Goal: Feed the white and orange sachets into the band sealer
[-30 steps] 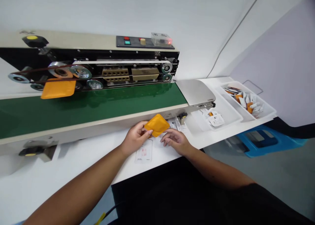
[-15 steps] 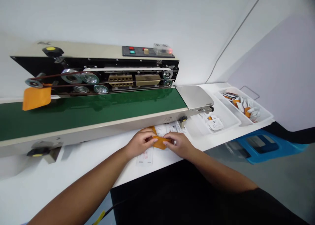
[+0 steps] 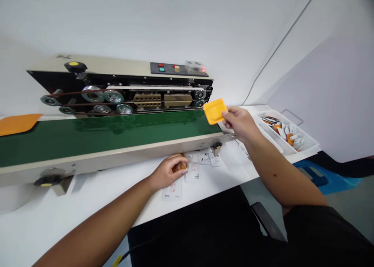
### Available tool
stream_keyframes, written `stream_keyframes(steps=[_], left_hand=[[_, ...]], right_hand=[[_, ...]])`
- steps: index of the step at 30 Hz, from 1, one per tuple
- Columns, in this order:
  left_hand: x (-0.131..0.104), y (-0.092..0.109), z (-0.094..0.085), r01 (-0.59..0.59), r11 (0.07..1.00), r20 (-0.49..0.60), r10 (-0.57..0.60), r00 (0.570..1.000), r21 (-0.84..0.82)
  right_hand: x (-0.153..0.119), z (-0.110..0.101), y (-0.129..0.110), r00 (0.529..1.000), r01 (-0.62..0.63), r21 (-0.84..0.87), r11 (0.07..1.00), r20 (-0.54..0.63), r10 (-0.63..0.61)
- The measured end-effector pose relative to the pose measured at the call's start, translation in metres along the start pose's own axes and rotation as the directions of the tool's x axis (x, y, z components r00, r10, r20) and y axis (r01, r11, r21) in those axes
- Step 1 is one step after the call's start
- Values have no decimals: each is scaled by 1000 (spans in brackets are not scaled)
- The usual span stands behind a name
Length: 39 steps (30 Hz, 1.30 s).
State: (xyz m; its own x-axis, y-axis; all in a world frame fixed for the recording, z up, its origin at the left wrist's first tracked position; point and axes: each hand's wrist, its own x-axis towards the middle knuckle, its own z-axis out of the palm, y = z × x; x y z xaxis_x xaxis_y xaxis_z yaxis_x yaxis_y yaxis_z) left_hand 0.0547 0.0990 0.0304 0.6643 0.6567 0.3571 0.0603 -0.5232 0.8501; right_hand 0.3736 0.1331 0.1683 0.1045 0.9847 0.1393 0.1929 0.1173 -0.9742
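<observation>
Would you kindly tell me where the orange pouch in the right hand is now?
The orange pouch is pinched in the right hand, held above the right end of the green conveyor belt, just beside the sealer's rollers.

A plain white wall backs the white table; grey floor lies at right.

Bright, even overhead light, soft shadows, wide-angle bending at the edges.
</observation>
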Motion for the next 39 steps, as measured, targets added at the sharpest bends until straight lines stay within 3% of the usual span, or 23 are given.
stream_keyframes(steps=[2,4,9,11,12,13,15,17,19,22,24,27,31,34,39], left_hand=[[0,-1,-1,-20,997,11,19,1000,68],[-1,-1,-1,-41,991,22,38,999,128],[-1,-3,-1,-81,979,44,74,996,186],[-1,-4,-1,-104,967,51,94,994,233],[-1,-5,-1,-108,958,60,96,994,265],[0,-5,-1,-110,949,80,91,993,296],[0,-6,-1,-114,932,147,67,987,343],[0,-8,-1,-121,917,213,40,976,379],[0,-11,0,-107,897,244,-1,970,428],[-2,-17,1,-9,858,197,-108,974,514],[-3,-21,2,81,829,125,-179,976,553],[-4,-26,2,145,815,46,-206,977,561],[-4,-26,4,103,848,-6,-117,993,519],[-4,-17,5,16,883,-21,-7,1000,468],[-2,-3,4,-211,873,76,198,977,440]], right_hand=[[29,-2,-1,990,-98,157,983,-90,113],[49,4,-1,973,-208,233,950,-49,225],[71,21,-6,958,-287,147,947,48,283],[68,20,-7,984,-176,-21,984,-38,176],[61,19,-7,991,-77,-125,989,-117,63],[51,18,-5,977,35,-230,973,-195,-81],[19,21,2,893,236,-395,888,-273,-358],[-23,30,18,838,387,-457,801,-187,-512],[-65,45,41,806,551,-448,704,66,-589],[-110,66,79,731,682,-405,608,409,-547],[-124,73,103,718,689,-409,599,496,-488],[-131,74,129,731,666,-448,596,551,-402],[-128,75,145,737,649,-490,582,594,-322],[-123,79,150,762,629,-479,612,536,-363],[-117,81,147,793,602,-454,658,439,-423]])
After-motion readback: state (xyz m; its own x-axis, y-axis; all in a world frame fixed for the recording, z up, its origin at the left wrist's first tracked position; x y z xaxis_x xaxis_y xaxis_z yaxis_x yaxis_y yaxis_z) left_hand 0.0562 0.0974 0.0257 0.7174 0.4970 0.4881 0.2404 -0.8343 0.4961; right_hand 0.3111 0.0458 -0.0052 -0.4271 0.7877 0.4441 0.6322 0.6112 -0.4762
